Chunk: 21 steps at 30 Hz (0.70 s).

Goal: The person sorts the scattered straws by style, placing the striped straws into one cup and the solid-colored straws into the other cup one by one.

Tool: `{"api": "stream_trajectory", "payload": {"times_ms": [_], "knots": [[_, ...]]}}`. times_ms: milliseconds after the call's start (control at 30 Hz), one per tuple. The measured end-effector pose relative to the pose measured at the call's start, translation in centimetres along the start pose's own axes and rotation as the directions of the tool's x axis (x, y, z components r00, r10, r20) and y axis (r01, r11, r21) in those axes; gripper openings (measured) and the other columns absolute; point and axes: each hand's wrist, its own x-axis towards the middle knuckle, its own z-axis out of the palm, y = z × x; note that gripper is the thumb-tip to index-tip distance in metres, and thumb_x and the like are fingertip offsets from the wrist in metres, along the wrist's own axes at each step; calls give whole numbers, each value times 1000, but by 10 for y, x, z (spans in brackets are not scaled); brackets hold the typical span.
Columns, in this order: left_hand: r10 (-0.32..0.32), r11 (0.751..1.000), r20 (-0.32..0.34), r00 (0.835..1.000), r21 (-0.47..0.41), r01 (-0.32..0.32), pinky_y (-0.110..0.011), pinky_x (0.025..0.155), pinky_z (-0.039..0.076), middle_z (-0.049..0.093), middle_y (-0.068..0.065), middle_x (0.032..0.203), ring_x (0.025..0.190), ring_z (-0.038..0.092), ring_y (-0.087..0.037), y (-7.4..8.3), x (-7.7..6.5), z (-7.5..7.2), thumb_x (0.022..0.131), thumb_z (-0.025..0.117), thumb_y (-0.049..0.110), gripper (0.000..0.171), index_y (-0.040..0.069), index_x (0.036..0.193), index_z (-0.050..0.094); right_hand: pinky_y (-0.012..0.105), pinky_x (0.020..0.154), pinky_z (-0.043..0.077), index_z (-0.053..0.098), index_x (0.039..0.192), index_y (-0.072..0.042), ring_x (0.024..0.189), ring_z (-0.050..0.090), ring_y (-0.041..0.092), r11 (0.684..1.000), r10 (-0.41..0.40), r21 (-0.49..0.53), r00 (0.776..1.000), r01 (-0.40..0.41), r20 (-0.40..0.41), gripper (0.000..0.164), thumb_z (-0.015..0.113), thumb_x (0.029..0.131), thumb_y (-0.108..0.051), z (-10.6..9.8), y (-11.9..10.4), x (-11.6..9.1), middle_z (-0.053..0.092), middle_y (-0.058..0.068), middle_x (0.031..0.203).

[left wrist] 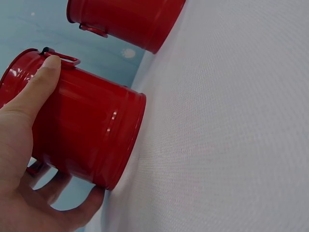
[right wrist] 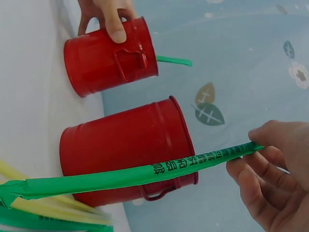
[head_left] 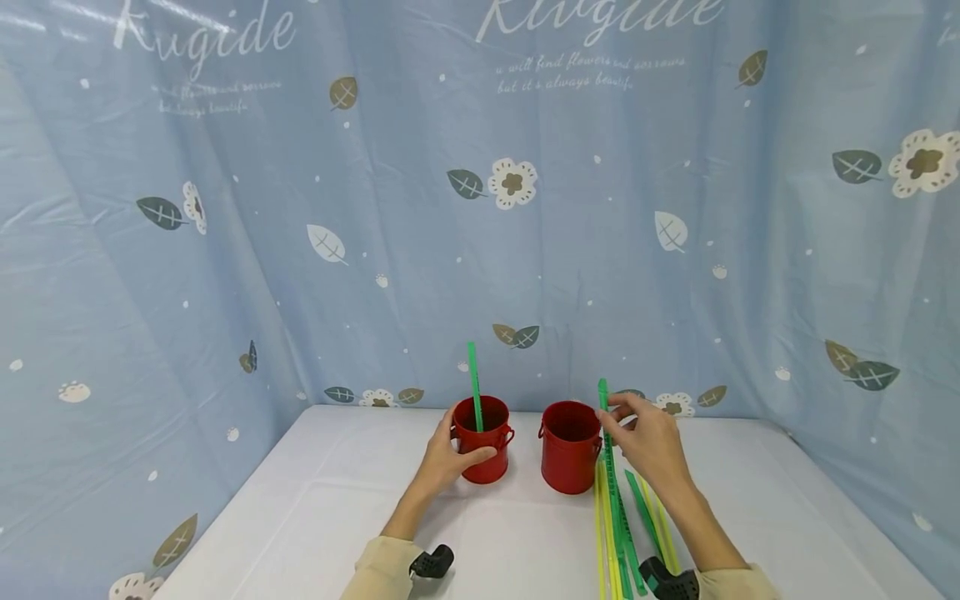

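- With the left hand [head_left: 448, 457], grips a red bucket [head_left: 486, 467] with a short green straw [head_left: 475, 383] inside.
- With the right hand [head_left: 647, 437], pinches a printed green straw [right wrist: 120, 178] by its end, beside another red bucket [head_left: 566, 464].
- Shows yellow straws [head_left: 608, 525] below the right hand.

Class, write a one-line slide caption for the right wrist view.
Right hand pinches a printed green strip in front of the nearer red bucket; left hand grips the farther bucket.
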Motion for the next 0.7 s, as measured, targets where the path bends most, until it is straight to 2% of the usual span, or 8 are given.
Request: {"api": "stream_trajectory", "payload": {"times_ms": [433, 600, 700], "knots": [[11, 1000, -1, 1000, -2, -11, -46, 95, 53, 49, -4, 143, 125, 50, -29, -1, -1, 0, 78, 83, 35, 87, 19, 149, 35, 20, 51, 49, 69, 109, -7, 61, 66, 10, 1000, 3, 26, 997, -5, 83, 26, 74, 88, -23, 21, -19, 17, 72, 4, 83], [13, 1000, -2, 1000, 2, -13, -46, 95, 52, 49, -4, 142, 125, 50, -29, -1, -1, 0, 78, 83, 34, 87, 19, 149, 35, 21, 48, 51, 68, 110, -7, 61, 70, 18, 997, -23, 72, 992, 14, 126, 26, 72, 90, -22, 26, -36, 28, 72, 6, 84], [11, 1000, -2, 1000, 5, -11, -46, 96, 52, 49, -4, 142, 124, 50, -28, 0, -1, -1, 78, 83, 34, 88, 18, 149, 35, 21, 50, 51, 68, 109, -7, 61, 70, 16, 997, -58, 64, 990, 50, 129, 25, 71, 90, -22, 29, -45, 37, 73, 6, 84]]}}
